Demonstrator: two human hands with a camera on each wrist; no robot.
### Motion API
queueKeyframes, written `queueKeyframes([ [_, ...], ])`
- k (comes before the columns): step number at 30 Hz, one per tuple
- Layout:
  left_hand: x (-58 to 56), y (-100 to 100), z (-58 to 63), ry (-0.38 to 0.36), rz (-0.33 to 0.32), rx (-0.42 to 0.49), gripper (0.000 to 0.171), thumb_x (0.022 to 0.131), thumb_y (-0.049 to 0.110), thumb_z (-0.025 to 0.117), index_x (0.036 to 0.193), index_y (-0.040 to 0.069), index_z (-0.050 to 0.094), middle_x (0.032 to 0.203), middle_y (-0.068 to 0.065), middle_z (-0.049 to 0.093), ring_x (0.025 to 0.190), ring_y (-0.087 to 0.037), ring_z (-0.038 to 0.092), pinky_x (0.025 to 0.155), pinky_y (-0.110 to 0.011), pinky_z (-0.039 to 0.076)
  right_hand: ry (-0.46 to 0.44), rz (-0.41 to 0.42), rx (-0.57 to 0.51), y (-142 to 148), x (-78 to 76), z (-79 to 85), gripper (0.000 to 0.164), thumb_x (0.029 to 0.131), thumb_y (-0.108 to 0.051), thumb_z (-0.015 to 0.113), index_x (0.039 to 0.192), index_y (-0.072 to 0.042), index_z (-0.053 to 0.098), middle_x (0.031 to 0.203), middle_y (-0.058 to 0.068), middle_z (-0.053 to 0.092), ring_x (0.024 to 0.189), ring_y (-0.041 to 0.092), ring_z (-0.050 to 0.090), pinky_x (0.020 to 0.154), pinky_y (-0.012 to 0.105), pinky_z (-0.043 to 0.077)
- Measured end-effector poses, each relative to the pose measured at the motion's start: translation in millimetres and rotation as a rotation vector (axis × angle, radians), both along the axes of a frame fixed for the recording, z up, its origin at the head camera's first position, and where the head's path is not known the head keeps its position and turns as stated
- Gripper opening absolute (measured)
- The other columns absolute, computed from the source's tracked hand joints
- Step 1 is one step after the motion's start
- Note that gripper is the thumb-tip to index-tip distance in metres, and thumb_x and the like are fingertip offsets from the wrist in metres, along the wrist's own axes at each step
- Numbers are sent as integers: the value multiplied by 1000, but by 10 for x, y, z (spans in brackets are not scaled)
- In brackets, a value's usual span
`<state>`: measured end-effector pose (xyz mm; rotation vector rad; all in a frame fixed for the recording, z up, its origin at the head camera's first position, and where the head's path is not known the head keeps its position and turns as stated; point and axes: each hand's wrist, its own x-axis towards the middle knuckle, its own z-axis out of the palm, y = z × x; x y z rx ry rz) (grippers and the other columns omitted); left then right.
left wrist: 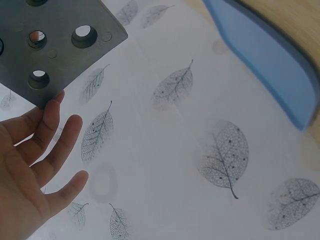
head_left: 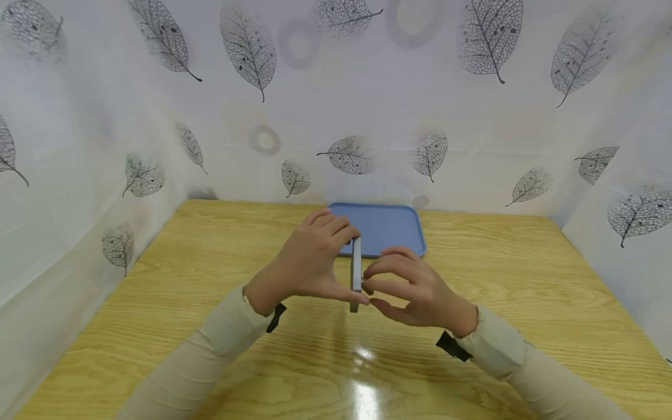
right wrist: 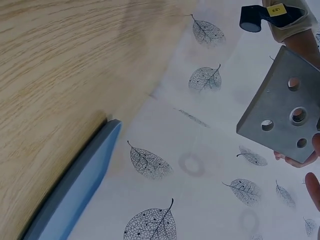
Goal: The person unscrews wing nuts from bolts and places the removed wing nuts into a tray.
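My left hand (head_left: pixel 315 259) holds a flat grey metal plate (head_left: pixel 356 265) on edge above the table, thumb at the near end and fingers at the far end. Several round holes pierce this plate (left wrist: pixel 60 45), as the left wrist view shows. Close by its right face is my right hand (head_left: pixel 415 286), fingers curved and tips right at the surface. In the right wrist view, fingertips (right wrist: pixel 315 187) enter at the right edge, below a dark bit beside the plate (right wrist: pixel 280 110); I cannot tell whether they pinch it.
A blue tray (head_left: pixel 394 227) lies at the back of the wood-grain table (head_left: pixel 252 361), just beyond the hands. White cloth (head_left: pixel 336 87) printed with leaves rises behind the table and along both sides. Each wrist carries a dark strap (head_left: pixel 454 346).
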<state>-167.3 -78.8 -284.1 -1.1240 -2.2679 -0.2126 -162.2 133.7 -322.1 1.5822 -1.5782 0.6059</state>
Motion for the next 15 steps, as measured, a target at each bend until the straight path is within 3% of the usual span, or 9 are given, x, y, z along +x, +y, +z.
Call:
queueKeyframes([
  [5, -5, -6, -5, -5, 0, -5, 85, 48, 82, 67, 97, 13, 62, 92, 1, 59, 88, -19, 55, 97, -42, 41, -138, 43, -5, 1, 12, 35, 24, 95, -22, 51, 97, -3, 65, 96, 10, 62, 90, 22, 58, 85, 41, 44],
  [9, -10, -1, -10, -7, 0, -7, 85, 49, 82, 66, 97, 13, 63, 91, 2, 59, 87, -18, 55, 97, -41, 41, -240, 29, 10, 4, 20, 49, 27, 97, -24, 48, 97, -3, 65, 97, 9, 62, 92, 23, 56, 87, 36, 43],
  [15, 0, 13, -4, -5, -2, -8, 86, 48, 82, 66, 98, 12, 62, 91, 2, 59, 86, -18, 55, 97, -41, 41, -305, -1, 35, 21, 28, 32, 27, 97, -26, 49, 98, -5, 66, 98, 8, 62, 94, 22, 56, 88, 33, 43],
])
